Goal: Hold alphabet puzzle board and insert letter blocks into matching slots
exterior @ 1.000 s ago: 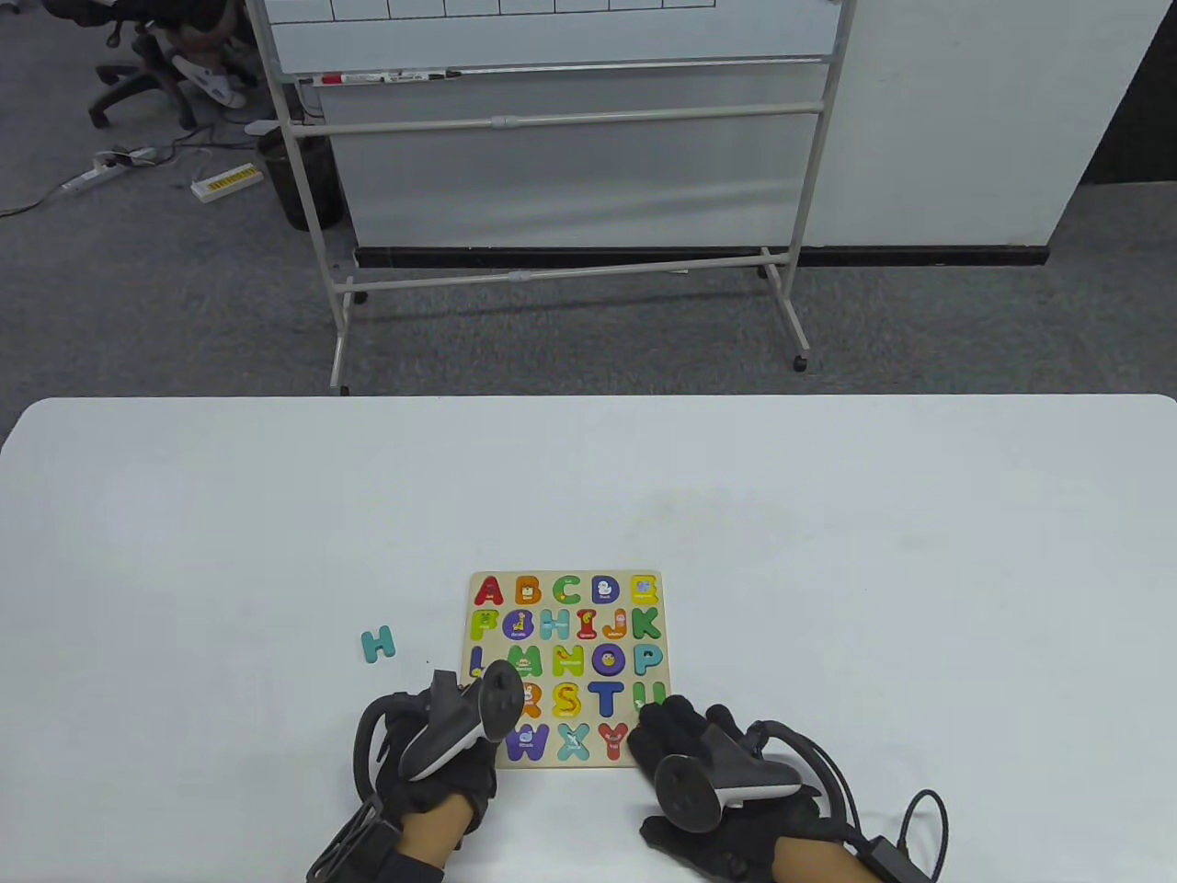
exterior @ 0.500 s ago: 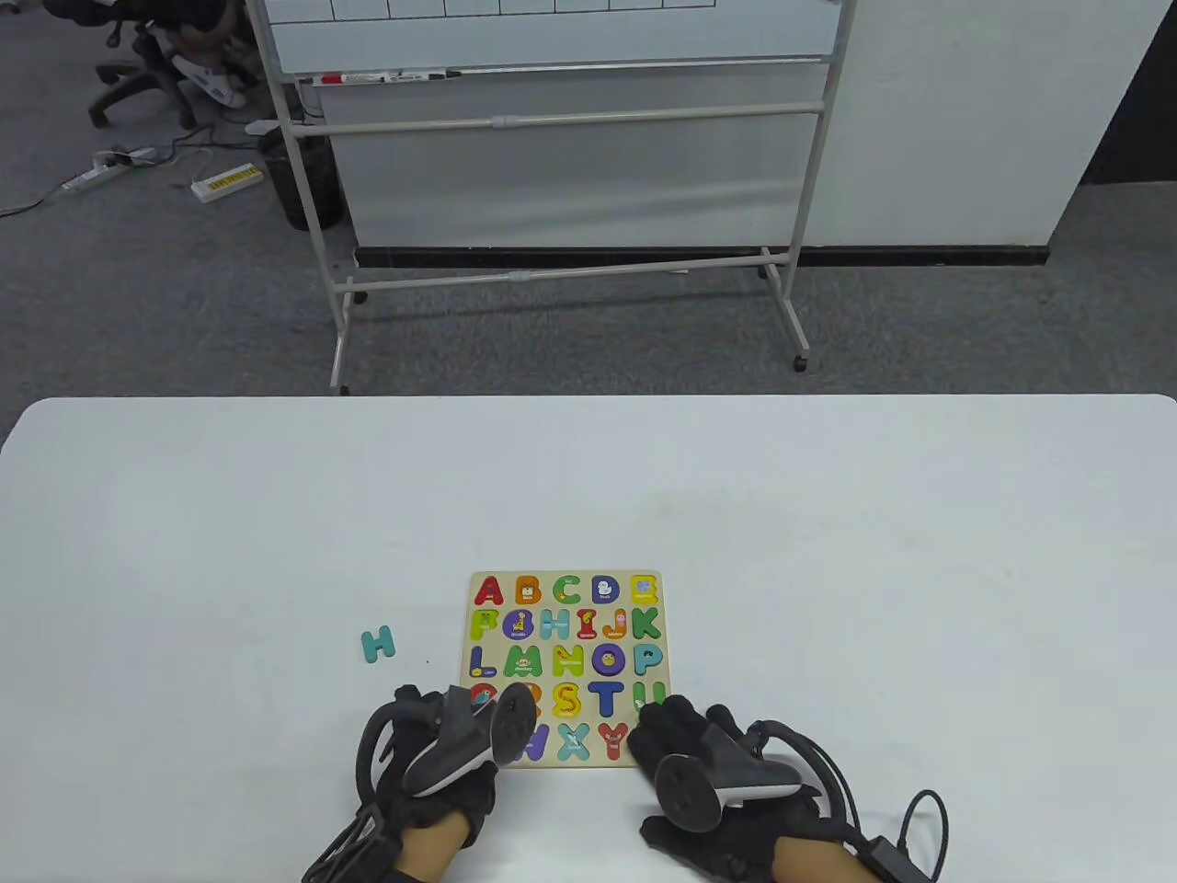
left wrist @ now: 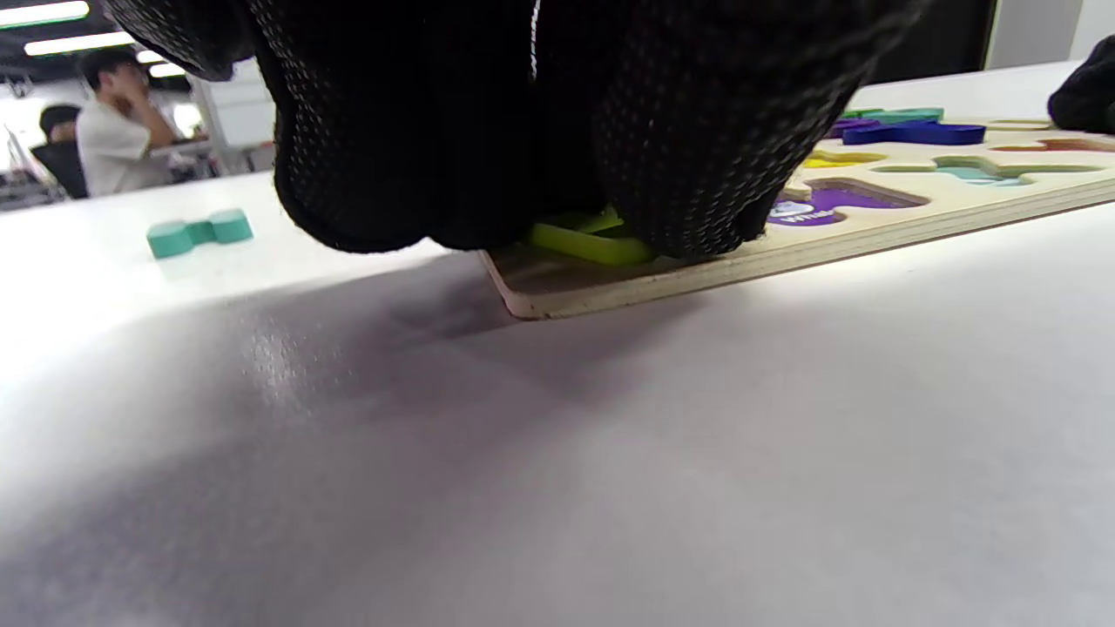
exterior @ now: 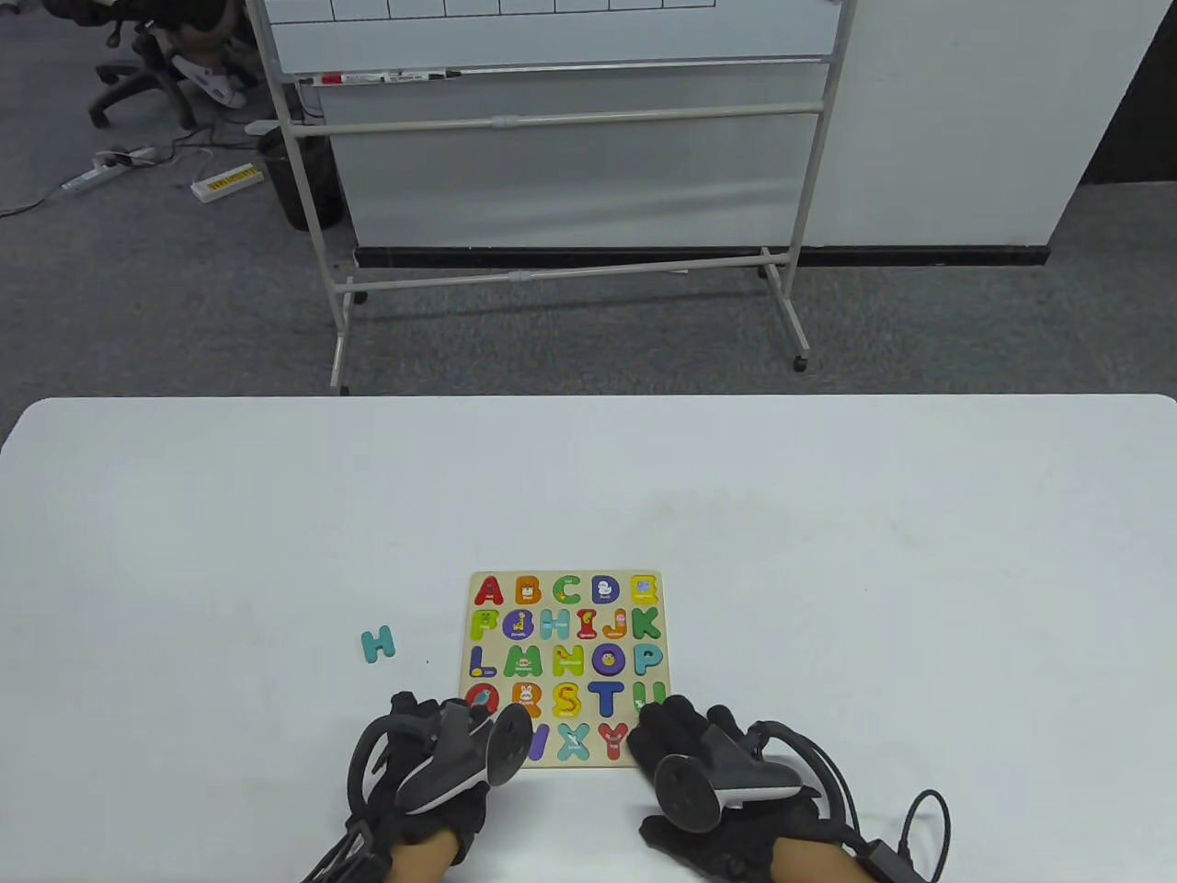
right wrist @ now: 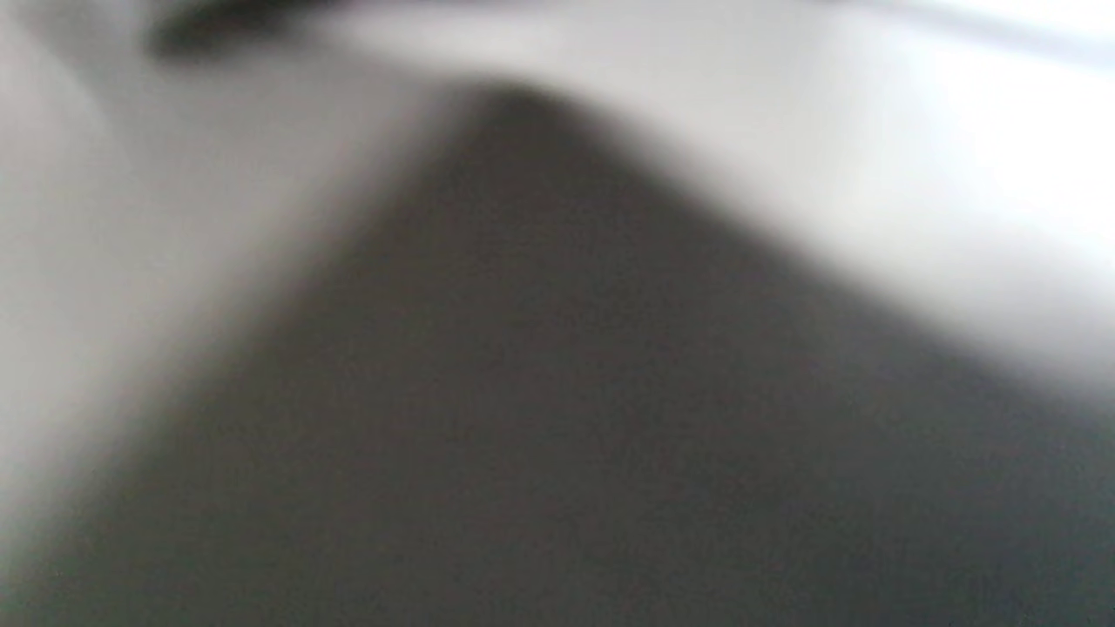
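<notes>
On table (exterior: 828,515): one puzzle board (exterior: 563,667), one loose H (exterior: 377,643), two hands.

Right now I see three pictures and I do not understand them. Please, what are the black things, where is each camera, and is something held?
The black things are a person's gloved hands, each with a tracker strapped on its back. One camera looks down at the white table; one sits on each wrist. The left hand presses a lime-green letter block at the puzzle board corner. The right hand rests at the opposite near corner. A teal H block lies loose. The right wrist view is only blur.
</notes>
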